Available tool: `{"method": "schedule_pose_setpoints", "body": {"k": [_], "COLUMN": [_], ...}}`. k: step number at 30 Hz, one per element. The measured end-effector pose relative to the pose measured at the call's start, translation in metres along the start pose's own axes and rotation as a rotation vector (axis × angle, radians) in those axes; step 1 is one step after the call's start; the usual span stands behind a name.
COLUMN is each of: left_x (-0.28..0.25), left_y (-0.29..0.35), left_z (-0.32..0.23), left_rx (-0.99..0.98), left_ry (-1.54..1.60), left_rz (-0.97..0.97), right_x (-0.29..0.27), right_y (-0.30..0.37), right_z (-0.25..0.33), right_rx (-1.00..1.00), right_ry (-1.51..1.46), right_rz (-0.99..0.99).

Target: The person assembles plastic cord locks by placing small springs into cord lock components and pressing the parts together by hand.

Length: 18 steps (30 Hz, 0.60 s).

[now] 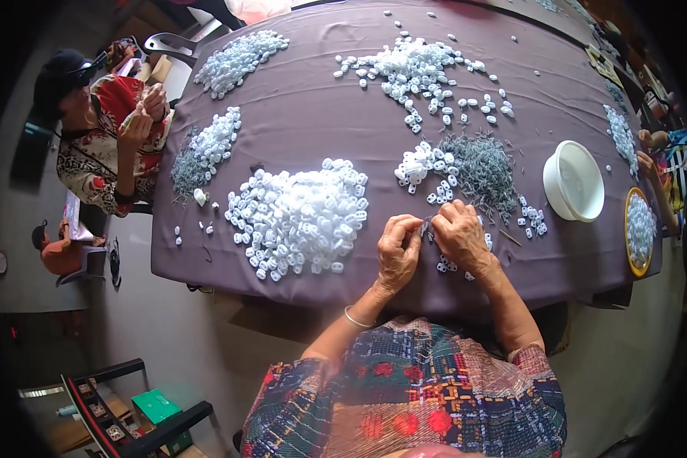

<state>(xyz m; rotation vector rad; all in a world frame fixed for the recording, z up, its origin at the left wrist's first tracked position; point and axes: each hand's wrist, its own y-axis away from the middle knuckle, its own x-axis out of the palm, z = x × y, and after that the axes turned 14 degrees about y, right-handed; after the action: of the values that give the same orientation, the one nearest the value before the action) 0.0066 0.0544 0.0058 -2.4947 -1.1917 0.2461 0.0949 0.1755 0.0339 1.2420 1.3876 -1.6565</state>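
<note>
My left hand and my right hand meet above the near edge of the table, thumbs and fingers pinched together. A tiny whitish and grey bit shows between the fingertips, too small to make out. Just beyond my right hand lies a heap of thin grey pieces. Small white oval pieces with two holes are bunched at its left side. A few more of these ovals lie under and around my hands. To the left of my left hand spreads a large pile of white oval pieces.
A dark cloth covers the table. Right of the grey heap stands a white bowl, with a thin brown stick nearer me. More white ovals lie at the far side. Other people work at the left and right edges.
</note>
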Motion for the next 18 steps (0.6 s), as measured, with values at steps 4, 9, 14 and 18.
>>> {"method": "schedule_pose_setpoints", "body": {"k": [4, 9, 14, 18], "left_x": [0.000, -0.001, -0.006, -0.009], "left_y": [0.005, 0.004, -0.003, -0.005], "left_z": [-0.005, -0.001, 0.007, 0.011], "left_rx": [-0.051, -0.079, 0.028, -0.176], "left_ry": [0.022, 0.032, 0.101, 0.272], "left_rz": [0.021, 0.043, -0.069, -0.145], "right_x": [-0.002, 0.000, -0.007, -0.010], "right_y": [0.008, 0.018, 0.013, 0.023], "right_z": [0.004, 0.002, -0.009, -0.019], "right_rx": [0.008, -0.041, 0.154, 0.275], "right_ry": [0.015, -0.011, -0.154, -0.169], "right_rz": [-0.001, -0.003, -0.260, -0.258]}}
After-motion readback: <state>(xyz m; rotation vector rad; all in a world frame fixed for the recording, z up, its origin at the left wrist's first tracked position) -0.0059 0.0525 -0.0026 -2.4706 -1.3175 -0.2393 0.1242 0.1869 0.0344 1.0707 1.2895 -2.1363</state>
